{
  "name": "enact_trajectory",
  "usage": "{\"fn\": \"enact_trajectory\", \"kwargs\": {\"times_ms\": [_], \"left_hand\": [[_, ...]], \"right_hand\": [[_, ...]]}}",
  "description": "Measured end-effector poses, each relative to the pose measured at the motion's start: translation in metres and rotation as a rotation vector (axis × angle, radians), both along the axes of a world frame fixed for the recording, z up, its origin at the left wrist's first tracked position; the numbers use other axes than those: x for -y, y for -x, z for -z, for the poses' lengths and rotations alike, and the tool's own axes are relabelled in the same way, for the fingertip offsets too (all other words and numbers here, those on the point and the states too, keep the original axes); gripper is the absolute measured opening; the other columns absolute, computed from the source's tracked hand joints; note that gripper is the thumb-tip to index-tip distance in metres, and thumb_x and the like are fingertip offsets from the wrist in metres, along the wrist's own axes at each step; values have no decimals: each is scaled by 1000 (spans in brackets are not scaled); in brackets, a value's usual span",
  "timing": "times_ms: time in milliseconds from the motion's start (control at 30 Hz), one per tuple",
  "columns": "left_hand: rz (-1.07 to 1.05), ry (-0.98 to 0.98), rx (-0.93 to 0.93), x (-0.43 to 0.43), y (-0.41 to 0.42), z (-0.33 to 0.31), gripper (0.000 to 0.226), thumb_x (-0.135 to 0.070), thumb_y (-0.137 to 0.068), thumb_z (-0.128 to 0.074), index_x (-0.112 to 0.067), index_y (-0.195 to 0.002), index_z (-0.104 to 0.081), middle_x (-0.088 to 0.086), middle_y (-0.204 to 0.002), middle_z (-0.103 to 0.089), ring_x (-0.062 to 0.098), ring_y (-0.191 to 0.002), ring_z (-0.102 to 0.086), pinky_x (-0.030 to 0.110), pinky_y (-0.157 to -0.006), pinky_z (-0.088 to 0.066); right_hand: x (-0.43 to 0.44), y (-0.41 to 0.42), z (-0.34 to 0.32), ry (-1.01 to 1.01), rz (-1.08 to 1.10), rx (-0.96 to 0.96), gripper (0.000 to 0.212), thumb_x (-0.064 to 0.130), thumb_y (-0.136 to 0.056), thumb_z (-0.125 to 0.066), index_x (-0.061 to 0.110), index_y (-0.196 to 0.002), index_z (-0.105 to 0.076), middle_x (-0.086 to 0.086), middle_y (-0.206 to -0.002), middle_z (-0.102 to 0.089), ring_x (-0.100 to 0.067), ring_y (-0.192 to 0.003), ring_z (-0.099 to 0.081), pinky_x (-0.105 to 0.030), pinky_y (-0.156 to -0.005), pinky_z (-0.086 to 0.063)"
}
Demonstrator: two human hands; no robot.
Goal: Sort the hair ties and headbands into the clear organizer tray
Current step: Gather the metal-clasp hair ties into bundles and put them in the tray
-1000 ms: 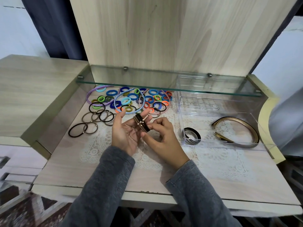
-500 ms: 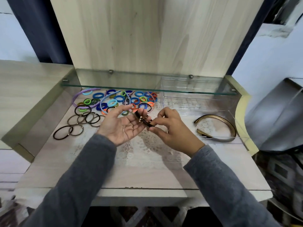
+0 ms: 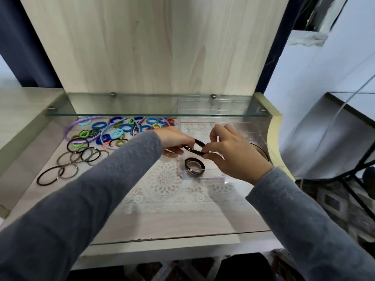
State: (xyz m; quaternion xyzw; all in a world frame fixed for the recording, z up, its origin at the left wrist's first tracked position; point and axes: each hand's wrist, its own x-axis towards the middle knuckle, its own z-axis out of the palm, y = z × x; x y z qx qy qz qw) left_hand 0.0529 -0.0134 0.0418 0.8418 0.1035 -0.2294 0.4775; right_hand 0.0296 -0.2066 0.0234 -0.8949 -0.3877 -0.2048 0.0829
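Note:
My left hand (image 3: 176,141) and my right hand (image 3: 233,151) both grip a small bundle of dark hair ties (image 3: 195,148) with a gold clasp, held just above the front left corner of the clear organizer tray (image 3: 205,175). Directly below, inside that tray compartment, lies a coil of dark hair ties (image 3: 194,166). My right hand covers most of a gold and dark headband (image 3: 262,152) in the tray. To the left sit a pile of coloured hair ties (image 3: 121,129), a purple headband (image 3: 70,130) and loose dark hair ties (image 3: 81,155).
A glass shelf (image 3: 156,115) hangs low over the back of the wooden table (image 3: 172,220). A white lace doily (image 3: 162,185) lies under my hands. A raised wooden block (image 3: 24,110) borders the left, and a dark metal frame (image 3: 355,169) stands at the right.
Both hands have moved right with the bundle of dark ties, from over the doily to above the tray's front left compartment. My left palm, turned up before, now faces down.

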Motion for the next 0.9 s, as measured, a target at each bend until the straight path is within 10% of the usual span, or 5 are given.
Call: {"fn": "enact_trajectory", "kwargs": {"times_ms": [267, 433, 900], "left_hand": [[96, -231, 3, 35, -27, 0, 23, -34, -87, -62, -15, -77, -57, 1, -65, -41, 15, -56, -39, 23, -52, -36], [157, -364, 18, 43, -38, 7, 26, -40, -85, -62, -15, -80, -67, -1, -55, -42, 18, -50, -39, 23, -54, -36], [184, -548, 244, 55, -37, 23, 23, -35, -73, -80, -19, -84, -68, -2, -85, -67, 15, -80, -61, 25, -57, -40]], "right_hand": [[21, -2, 5, 126, 54, 21, 11, 27, -81, -71, 22, -90, -73, -5, -89, -51, -27, -80, -48, -42, -64, -48], [25, 0, 8, 183, 116, -58, 39, 37, -77, -36, 29, -90, -73, 0, -90, -48, -22, -80, -45, -34, -67, -40], [22, 1, 7, 335, 148, -213, 41, 43, -79, -35, 33, -89, -73, 3, -98, -47, -19, -92, -41, -36, -81, -40]]}}
